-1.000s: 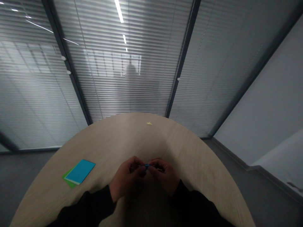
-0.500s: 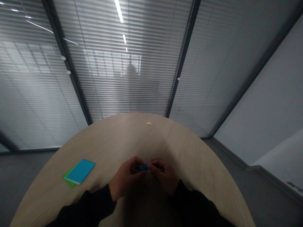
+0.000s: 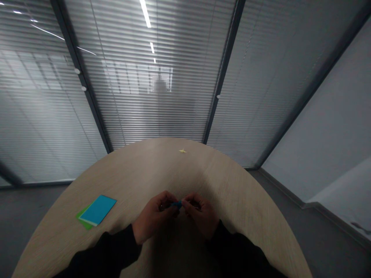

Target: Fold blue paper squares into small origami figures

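Moved: less of the blue piece [image 3: 177, 204] shows now than a moment ago, as my 2 hands have closed around it.
Left hand [image 3: 153, 217]: clenched, pinching the blue piece from its left.
Right hand [image 3: 201, 216]: clenched, pinching the blue piece from its right.
Blue piece: held above the bench [image 3: 220, 181], mostly hidden by my hands; I cannot tell its exact shape.
Risk: if I ease either pinch, the small blue piece could slip and drop to the bench. Too hard a pull could also crease or tear it, if it is paper.
Nearby: a blue sheet [image 3: 98, 209] lies on a green sheet [image 3: 83, 218], left of the blue piece. A yellow scrap [image 3: 182, 151] lies well beyond it.
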The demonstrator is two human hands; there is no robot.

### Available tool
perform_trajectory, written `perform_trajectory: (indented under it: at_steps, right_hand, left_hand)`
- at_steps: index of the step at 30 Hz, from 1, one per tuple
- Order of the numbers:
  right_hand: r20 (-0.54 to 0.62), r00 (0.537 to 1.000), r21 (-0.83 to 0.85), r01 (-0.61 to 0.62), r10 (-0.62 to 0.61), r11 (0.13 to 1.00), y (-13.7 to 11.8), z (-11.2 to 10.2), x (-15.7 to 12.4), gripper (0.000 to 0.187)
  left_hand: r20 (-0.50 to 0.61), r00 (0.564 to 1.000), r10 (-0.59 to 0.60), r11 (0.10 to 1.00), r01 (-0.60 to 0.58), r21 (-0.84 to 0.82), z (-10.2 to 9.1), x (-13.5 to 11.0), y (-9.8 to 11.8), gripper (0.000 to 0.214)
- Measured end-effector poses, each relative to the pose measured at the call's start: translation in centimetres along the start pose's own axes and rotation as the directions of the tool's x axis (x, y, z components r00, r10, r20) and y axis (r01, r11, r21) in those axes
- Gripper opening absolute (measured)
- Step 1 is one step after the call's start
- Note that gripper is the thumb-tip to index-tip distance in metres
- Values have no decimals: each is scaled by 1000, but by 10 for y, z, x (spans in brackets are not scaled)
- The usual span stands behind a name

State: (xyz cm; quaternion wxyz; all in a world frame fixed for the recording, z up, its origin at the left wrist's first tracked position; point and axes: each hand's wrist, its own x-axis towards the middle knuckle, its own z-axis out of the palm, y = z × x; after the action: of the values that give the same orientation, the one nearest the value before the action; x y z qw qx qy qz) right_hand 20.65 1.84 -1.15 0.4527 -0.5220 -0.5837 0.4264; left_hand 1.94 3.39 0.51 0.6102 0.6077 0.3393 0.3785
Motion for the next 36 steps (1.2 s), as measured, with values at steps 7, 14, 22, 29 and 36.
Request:
perform_trajectory:
  at_steps: [7,14,22,29,36]
  right_hand:
    - [22,1000,33,-8,7,999,-4,0,0,32]
    - [0,998,-6,61,-61,998,-3,0,-1,30]
    - [-33,971,-180,228,-238,957,-8,1,-4,23]
    - [-30,964,-219,252,-265,942,-14,4,-6,18]
    - [-10,986,-92,163,-165,982,-9,2,-3,26]
  left_hand:
    - [-4,1000,-12,1000,12,-27,-1,0,0,22]
    - [-34,999,-31,999,31,-12,1,1,3,27]
    - [-26,998,-61,998,62,28,1,2,6,31]
    - [-6,999,-49,999,49,24,2,1,2,33]
    - [-8,999,-38,996,38,85,5,0,6,26]
